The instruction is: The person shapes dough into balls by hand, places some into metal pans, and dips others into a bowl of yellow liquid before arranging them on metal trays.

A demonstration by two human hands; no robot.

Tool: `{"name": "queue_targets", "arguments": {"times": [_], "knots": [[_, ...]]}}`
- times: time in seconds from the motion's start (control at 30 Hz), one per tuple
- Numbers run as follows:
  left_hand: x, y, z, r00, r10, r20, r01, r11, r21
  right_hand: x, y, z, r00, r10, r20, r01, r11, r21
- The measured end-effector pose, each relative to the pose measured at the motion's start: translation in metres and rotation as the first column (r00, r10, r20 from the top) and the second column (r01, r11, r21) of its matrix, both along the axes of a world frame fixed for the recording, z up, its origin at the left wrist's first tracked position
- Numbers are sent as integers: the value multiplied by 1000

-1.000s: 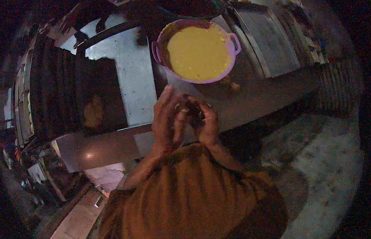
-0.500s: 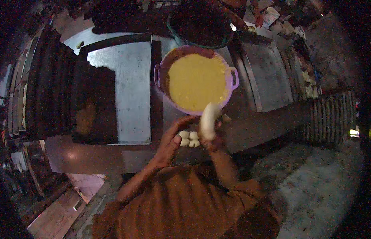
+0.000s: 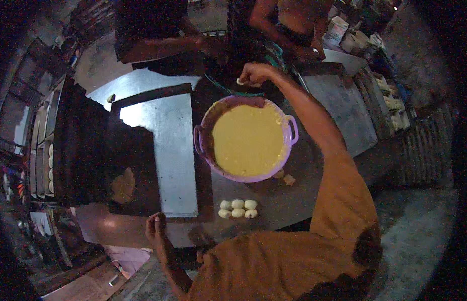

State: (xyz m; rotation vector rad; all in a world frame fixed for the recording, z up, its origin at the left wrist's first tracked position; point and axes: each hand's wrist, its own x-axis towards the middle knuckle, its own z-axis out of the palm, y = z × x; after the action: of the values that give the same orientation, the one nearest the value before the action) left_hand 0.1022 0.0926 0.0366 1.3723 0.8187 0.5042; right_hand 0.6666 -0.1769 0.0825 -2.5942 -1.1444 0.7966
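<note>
Beyond the purple basin (image 3: pixel 207 125), fingers (image 3: pixel 247 76) around a dough piece (image 3: pixel 240 81)

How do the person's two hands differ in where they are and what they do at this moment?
The right hand reaches far out past the round purple tub of yellow batter and pinches a small pale piece; the left hand holds nothing visible. The right hand is raised beyond the tub's far rim, while the left hand rests at the near edge of the dark metal counter, close to the body. Both are bare, with orange sleeves.
</note>
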Motion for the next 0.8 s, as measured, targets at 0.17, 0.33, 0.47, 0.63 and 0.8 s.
{"name": "queue_targets", "arguments": {"times": [0.17, 0.33, 0.47, 0.63, 0.8], "knots": [[-1, -19, 9, 997, -34, -65, 35, 999, 15, 9, 12, -23, 965, -75, -250, 43, 991, -130], [-5, -27, -6, 1000, -13, -11, 12, 997, -79, 15, 15, -18, 966, -103, -237, 59, 981, -185], [2, -29, 6, 999, -38, -8, 37, 998, -55, 9, 13, -10, 969, -32, -243, -6, 988, -155], [13, -27, 15, 993, -74, 95, 86, 988, -129, 2, -6, 8, 988, 56, -145, -55, 998, 6], [37, -42, 20, 979, -154, 134, 196, 886, -420, -90, -6, 59, 620, 92, -779, 485, 736, 473]]}}
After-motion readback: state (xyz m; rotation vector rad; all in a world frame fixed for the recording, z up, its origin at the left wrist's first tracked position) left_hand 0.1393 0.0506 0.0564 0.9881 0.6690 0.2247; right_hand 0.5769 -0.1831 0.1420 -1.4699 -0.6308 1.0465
